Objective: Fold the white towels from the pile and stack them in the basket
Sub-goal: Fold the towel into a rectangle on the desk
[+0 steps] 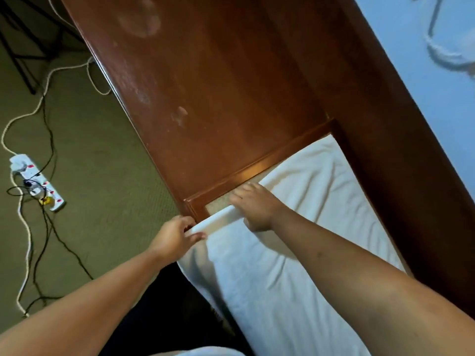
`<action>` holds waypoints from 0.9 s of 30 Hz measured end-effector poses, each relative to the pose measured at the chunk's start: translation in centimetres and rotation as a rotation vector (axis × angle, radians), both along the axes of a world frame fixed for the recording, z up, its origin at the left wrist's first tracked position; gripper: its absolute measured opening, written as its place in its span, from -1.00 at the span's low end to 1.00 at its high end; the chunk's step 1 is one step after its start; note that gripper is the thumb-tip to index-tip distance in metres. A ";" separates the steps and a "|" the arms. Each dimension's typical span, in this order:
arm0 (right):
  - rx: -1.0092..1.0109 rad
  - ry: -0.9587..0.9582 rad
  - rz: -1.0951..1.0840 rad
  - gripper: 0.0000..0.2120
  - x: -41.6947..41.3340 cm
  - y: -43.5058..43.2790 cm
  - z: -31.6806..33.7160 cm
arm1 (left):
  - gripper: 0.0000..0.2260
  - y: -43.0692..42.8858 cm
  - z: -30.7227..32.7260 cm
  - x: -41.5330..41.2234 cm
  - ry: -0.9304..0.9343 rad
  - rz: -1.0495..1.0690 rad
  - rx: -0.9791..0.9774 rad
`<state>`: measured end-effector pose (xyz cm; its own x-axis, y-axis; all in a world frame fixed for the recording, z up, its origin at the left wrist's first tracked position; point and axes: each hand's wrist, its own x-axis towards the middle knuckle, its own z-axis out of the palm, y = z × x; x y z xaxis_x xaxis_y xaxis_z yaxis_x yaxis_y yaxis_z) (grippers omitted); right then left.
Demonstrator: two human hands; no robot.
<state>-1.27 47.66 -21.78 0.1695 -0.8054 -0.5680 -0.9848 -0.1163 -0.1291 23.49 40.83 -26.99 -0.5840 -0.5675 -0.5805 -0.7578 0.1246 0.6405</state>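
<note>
A white towel [295, 227] lies spread over the lower section of a dark wooden table [218, 86], with wrinkles across it and its near side hanging over the edge. My left hand [177, 236] pinches the towel's far left corner at the table's edge. My right hand [257, 204] rests on the towel's far edge, fingers bent over a rolled or folded strip of cloth there. Whether it grips the cloth is unclear. No basket and no pile of towels are in view.
A raised wooden step [257, 168] borders the towel on its far side. Green carpet [90, 176] lies to the left, with a white power strip [36, 182] and tangled cables. A light blue wall [424, 73] with a white cord stands at the right.
</note>
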 end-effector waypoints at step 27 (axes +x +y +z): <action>0.420 0.478 -1.335 -0.53 -2.3 42.9 4.5 | -0.59 24.2 1.2 6.2 -0.240 -0.214 0.081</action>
<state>-3.57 90.54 -17.24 -0.8137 0.0220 -0.5809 -0.2887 0.8521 0.4367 29.69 65.08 -25.79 -0.5256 -0.3929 -0.7546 -0.8507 0.2530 0.4608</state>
